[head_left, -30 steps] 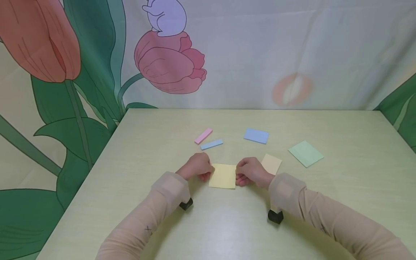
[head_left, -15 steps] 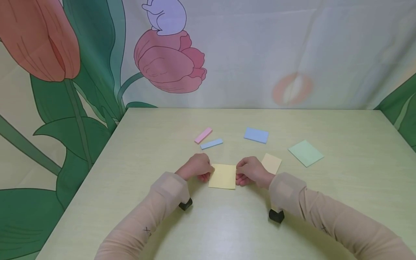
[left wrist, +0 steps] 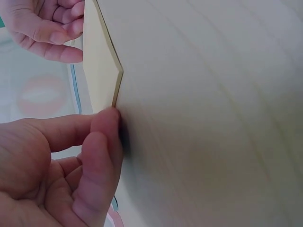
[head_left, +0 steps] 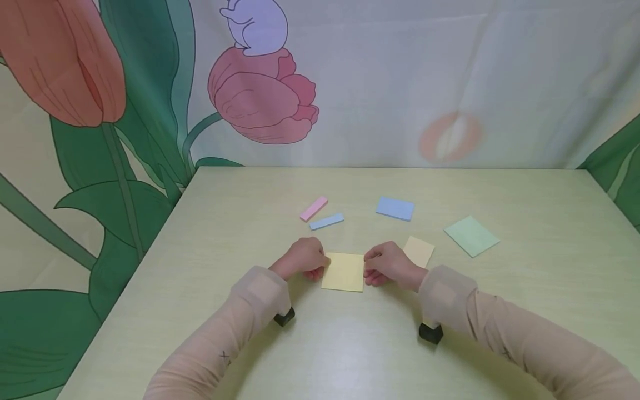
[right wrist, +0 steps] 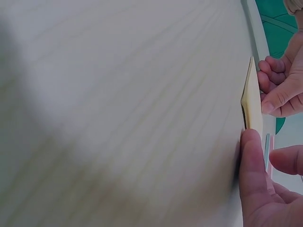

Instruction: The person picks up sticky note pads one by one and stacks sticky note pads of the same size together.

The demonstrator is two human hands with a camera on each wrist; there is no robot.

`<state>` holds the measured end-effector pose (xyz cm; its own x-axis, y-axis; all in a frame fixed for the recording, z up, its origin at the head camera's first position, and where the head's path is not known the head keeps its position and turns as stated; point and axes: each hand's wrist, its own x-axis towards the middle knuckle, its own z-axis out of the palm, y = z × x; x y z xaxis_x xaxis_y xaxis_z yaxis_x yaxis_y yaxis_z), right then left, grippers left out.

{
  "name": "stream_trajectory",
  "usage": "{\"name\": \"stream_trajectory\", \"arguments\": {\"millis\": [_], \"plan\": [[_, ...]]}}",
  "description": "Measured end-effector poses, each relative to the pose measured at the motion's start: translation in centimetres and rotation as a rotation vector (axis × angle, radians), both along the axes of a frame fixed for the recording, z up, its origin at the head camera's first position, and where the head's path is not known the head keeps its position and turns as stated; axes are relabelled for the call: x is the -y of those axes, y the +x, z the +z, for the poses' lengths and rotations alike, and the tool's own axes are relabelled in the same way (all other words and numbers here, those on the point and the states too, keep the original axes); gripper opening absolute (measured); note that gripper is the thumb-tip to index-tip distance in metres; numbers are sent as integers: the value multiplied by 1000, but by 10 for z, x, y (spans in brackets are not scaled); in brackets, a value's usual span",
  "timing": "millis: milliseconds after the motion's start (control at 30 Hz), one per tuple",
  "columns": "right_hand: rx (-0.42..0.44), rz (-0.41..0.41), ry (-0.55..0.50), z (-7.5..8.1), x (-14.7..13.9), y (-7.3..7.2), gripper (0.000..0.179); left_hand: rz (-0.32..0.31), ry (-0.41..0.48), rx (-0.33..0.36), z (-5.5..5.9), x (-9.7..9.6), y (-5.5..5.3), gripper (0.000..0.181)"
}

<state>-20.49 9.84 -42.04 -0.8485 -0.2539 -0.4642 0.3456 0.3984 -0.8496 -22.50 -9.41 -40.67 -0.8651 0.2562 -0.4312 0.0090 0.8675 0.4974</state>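
A square yellow sticky-note pad [head_left: 343, 272] lies on the table between the two hands. At its left edge my left hand [head_left: 306, 258] pinches the pad, thumb over the rim; the left wrist view shows the fingertips meeting at the pad's corner. My right hand [head_left: 391, 263] is at the opposite edge. In the right wrist view one fingertip [right wrist: 251, 137] of that hand touches the pad's edge, while another digit stands apart from it. The remaining right fingers are loosely bent and partly hidden. Just behind the right hand lies a peach note pad [head_left: 419, 251], partly covered by it.
Farther back on the table [head_left: 240, 222] lie a pink strip pad [head_left: 314, 209], a light-blue strip pad [head_left: 326, 221] and a blue rectangular pad [head_left: 395, 208]. A green square pad [head_left: 472, 236] is to the right. A printed curtain [head_left: 380, 83] hangs behind the table.
The hands and the yellow pad stay almost in place. The right forearm has shifted slightly to the right.
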Motion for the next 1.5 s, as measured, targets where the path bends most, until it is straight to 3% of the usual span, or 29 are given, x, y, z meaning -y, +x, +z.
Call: {"name": "stream_trajectory", "arguments": {"millis": [233, 600, 833, 1067, 1333, 1500], "plan": [[-16, 7, 27, 0, -1, 4, 22, -17, -18, -25, 1, 1, 2, 29], [-41, 26, 44, 3, -9, 16, 20, -96, -124, -121, 4, 0, 9, 33], [-31, -2, 38, 4, -9, 23, 19, -38, -169, -178, 7, -5, 16, 23], [-62, -78, 4, 5, -6, 27, 30, -1, -62, -292, 6, -8, 21, 9], [-93, -91, -54, 7, -1, 30, 38, 45, 52, -327, 3, -10, 26, 40], [-105, -88, -71, 7, 1, 32, 39, 47, 85, -317, 1, -10, 31, 47]]}}
